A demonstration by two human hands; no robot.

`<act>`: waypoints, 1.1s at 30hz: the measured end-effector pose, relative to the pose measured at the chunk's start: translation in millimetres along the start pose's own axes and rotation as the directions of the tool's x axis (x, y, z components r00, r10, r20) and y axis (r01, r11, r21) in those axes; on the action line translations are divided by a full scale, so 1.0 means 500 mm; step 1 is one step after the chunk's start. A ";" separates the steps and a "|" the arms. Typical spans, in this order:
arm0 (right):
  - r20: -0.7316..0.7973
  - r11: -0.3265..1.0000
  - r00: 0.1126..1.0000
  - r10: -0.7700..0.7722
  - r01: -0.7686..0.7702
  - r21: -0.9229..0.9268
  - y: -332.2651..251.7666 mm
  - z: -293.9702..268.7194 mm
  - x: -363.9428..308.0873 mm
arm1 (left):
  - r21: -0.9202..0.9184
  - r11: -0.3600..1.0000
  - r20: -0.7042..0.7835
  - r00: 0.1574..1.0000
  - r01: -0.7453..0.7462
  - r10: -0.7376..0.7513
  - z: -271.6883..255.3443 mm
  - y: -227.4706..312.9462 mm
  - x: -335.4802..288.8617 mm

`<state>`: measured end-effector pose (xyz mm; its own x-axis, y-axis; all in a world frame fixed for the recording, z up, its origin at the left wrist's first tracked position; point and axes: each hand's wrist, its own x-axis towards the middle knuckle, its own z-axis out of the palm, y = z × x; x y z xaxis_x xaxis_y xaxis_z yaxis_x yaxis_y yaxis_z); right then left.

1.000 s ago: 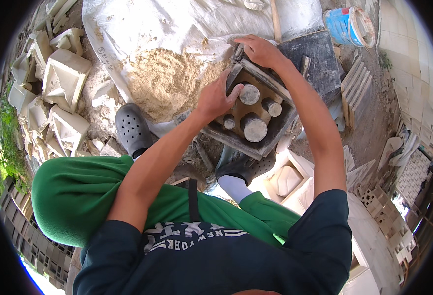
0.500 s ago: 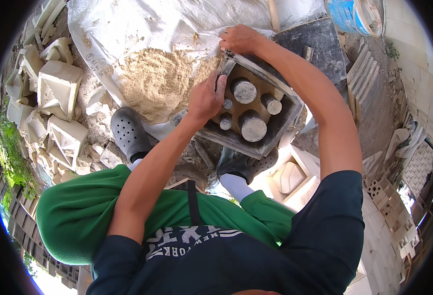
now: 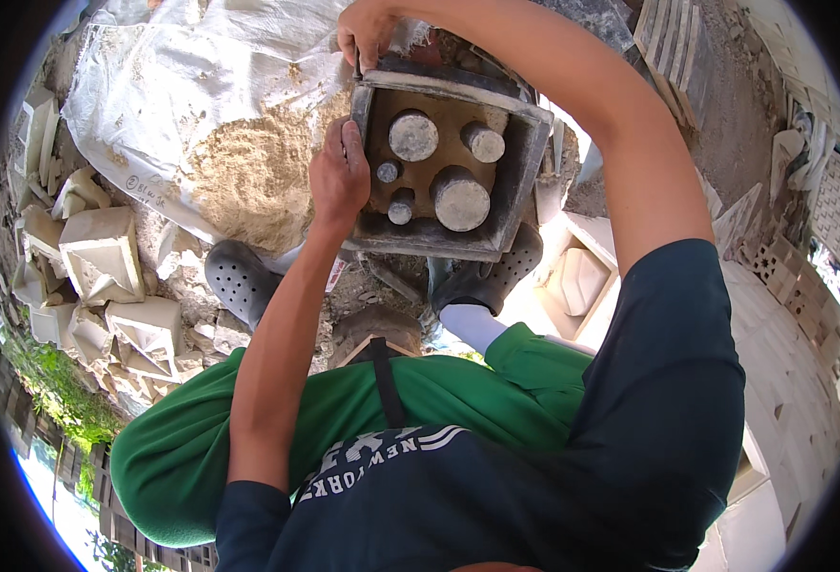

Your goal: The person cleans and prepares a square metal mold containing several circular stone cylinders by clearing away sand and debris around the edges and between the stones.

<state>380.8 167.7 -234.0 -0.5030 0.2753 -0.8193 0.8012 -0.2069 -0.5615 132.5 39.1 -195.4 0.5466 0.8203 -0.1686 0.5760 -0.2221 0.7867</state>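
Observation:
In front of me is a dark grey, open-topped box mold [image 3: 525, 195]. Several round grey cylinders, among them a large one [image 3: 462, 200] and another [image 3: 413, 136], stand in it on a brown, sandy-looking bed. My left hand [image 3: 342, 179] is closed on the box's left wall, the thumb lying along its top edge. At the far left corner, my right hand [image 3: 367, 32] has its fingers bent together round the dark end of that wall; its grip there is partly hidden. My right forearm arches over beyond the box's far side.
A sand heap [image 3: 253, 172] lies on a white plastic sheet [image 3: 210, 71] at the left. Broken pale castings [image 3: 101, 253] are piled farther left. My dark clogs [image 3: 239, 278] flank the box's near side. A pale box-shaped piece [image 3: 582, 281] stands right, with leaning slats [image 3: 668, 57] behind.
My view has turned, so the box appears higher, farther left and straighter. Both hands keep to its left wall, the right one at the far corner.

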 end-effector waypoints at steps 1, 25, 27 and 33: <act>0.047 0.948 0.996 -0.071 0.052 0.315 0.043 0.004 -0.015 | -0.002 1.000 0.019 1.000 0.003 -0.003 0.008 0.010 -0.002; -0.597 0.280 0.801 -0.046 0.584 0.762 0.082 0.196 0.018 | -0.106 0.994 0.005 1.000 -0.010 0.011 0.008 0.016 0.001; -0.620 0.056 0.784 -0.021 0.620 0.783 0.054 0.194 0.011 | -0.094 0.995 -0.023 1.000 -0.010 0.008 -0.001 -0.007 0.006; -0.760 0.617 0.614 0.213 0.518 0.592 0.062 0.210 0.006 | -0.039 0.997 -0.032 0.998 -0.064 0.063 0.011 -0.001 -0.001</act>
<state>370.1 63.8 -266.0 0.1081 0.8382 -0.5346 0.0424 -0.5412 -0.8398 135.3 35.8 -198.7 0.5619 0.8212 -0.0995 0.5156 -0.2535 0.8185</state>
